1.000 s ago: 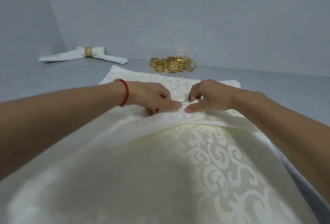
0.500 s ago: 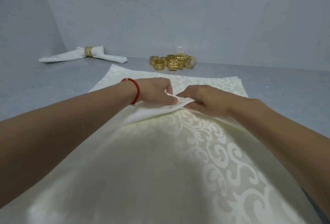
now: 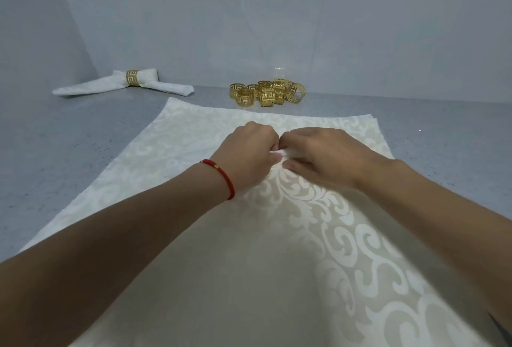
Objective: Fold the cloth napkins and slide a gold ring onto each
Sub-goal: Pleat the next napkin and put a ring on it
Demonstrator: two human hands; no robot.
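Observation:
A cream damask napkin (image 3: pixel 304 263) lies spread over the grey table, on top of more napkins whose edges show at the far right. My left hand (image 3: pixel 246 152) and my right hand (image 3: pixel 324 155) meet at the middle of the cloth, each pinching a small ridge of fabric (image 3: pixel 278 154) gathered between them. A pile of several gold rings (image 3: pixel 267 93) sits just beyond the napkin's far edge. One folded napkin (image 3: pixel 110 87) with a gold ring (image 3: pixel 132 78) around it lies at the back left.
The grey speckled table (image 3: pixel 69 152) runs to pale walls at the back and left. Bare tabletop shows to the left of the napkin and at the far right (image 3: pixel 443 130).
Both hands have moved away from me along the cloth, carrying the pinched fold toward the far edge. The ridge between them has become smaller and tighter.

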